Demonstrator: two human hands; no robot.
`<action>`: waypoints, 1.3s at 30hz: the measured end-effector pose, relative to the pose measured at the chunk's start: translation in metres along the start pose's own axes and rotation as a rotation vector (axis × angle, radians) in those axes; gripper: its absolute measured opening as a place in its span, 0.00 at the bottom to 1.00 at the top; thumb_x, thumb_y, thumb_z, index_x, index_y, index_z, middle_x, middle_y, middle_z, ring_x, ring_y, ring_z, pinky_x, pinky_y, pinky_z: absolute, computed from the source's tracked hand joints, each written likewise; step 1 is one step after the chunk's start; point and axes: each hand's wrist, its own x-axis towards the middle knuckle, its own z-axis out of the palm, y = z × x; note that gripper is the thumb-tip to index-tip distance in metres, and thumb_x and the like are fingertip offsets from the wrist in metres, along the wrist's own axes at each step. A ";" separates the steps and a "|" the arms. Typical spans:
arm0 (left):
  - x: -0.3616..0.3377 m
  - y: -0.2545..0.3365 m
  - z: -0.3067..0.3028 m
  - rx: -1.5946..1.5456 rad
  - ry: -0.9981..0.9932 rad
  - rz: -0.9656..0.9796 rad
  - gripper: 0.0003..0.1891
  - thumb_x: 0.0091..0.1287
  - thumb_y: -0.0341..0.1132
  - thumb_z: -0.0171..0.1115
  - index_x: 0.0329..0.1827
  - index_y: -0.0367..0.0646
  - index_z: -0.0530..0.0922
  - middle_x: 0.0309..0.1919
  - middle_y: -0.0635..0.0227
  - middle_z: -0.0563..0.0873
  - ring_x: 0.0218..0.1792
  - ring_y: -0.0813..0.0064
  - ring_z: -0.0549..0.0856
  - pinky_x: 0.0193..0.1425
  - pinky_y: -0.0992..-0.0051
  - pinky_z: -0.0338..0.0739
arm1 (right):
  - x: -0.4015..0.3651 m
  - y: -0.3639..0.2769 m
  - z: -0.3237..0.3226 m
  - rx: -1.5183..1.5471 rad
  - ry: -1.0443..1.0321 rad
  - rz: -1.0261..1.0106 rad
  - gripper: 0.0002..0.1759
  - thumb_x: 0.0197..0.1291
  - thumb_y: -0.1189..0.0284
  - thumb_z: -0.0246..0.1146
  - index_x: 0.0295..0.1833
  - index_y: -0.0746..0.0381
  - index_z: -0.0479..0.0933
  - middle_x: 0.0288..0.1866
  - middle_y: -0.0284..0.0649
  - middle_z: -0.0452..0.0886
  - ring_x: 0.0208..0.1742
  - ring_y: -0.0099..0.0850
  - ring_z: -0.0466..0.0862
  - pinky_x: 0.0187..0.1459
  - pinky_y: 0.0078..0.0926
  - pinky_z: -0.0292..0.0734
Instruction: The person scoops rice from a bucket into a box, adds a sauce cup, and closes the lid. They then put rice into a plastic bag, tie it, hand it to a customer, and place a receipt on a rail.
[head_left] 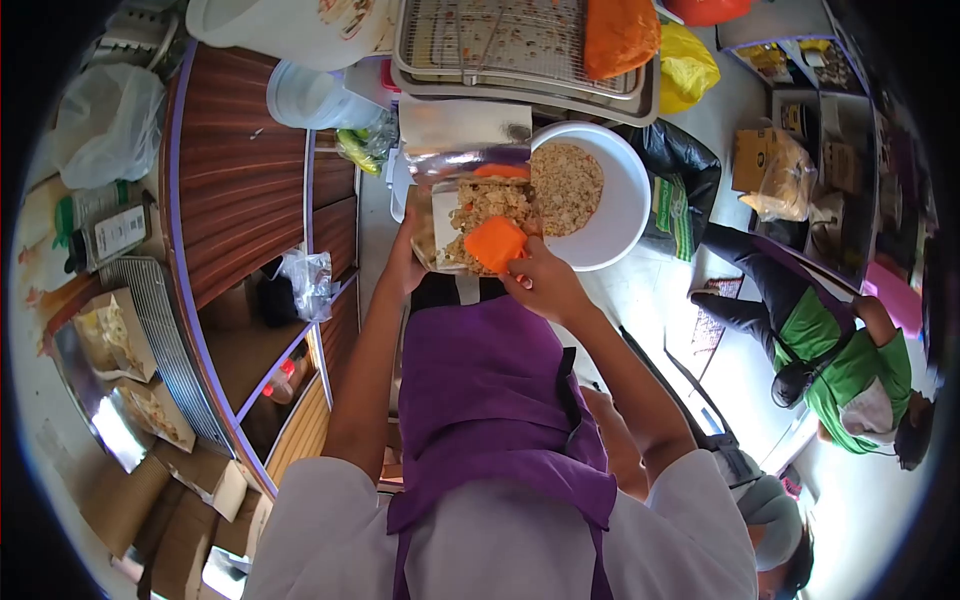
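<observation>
Looking down past a purple apron (pixel 480 390), a person's two bare hands work at a box over a white bucket's left side. The left hand (pixel 401 262) is partly closed around the near left side of a silver-lined box (pixel 424 238); its fingers are mostly hidden, so how far they wrap cannot be told. The box's shiny lid (pixel 465 128) stands open on the far side, and a mound of brownish rice (pixel 488 202) fills the inside.

The right hand (pixel 550 282) is curled closed around the handle of an orange scoop (pixel 495 244), whose broad blade lies over the near part of the rice. Just right of the box sits the white bucket (pixel 627 205), with a loose heap of grain (pixel 568 185) in it.

Beyond is a wire rack on a tray (pixel 480 45) — an orange cloth (pixel 620 38) over its right end. Far to the right, another person in green (pixel 815 330) is near some shelves (pixel 820 150).
</observation>
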 end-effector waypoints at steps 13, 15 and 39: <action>-0.004 -0.013 -0.013 0.085 0.056 0.081 0.37 0.70 0.63 0.45 0.73 0.45 0.57 0.66 0.62 0.70 0.66 0.66 0.71 0.67 0.65 0.66 | 0.022 -0.028 -0.045 -0.384 -0.149 -0.291 0.04 0.54 0.68 0.63 0.33 0.55 0.80 0.40 0.40 0.71 0.41 0.36 0.78 0.37 0.35 0.77; -0.006 -0.014 -0.007 0.079 0.051 0.115 0.36 0.70 0.61 0.46 0.72 0.46 0.59 0.65 0.63 0.71 0.65 0.66 0.72 0.67 0.65 0.67 | 0.027 -0.034 -0.042 -0.394 -0.043 -0.305 0.04 0.54 0.68 0.63 0.34 0.56 0.80 0.40 0.40 0.71 0.41 0.36 0.78 0.36 0.34 0.77; -0.049 -0.008 -0.048 -0.264 0.144 0.089 0.31 0.66 0.57 0.54 0.64 0.43 0.71 0.56 0.62 0.79 0.57 0.63 0.79 0.62 0.61 0.72 | 0.028 0.116 -0.010 -0.190 0.301 0.335 0.19 0.61 0.65 0.59 0.56 0.58 0.68 0.47 0.56 0.76 0.46 0.54 0.80 0.46 0.47 0.75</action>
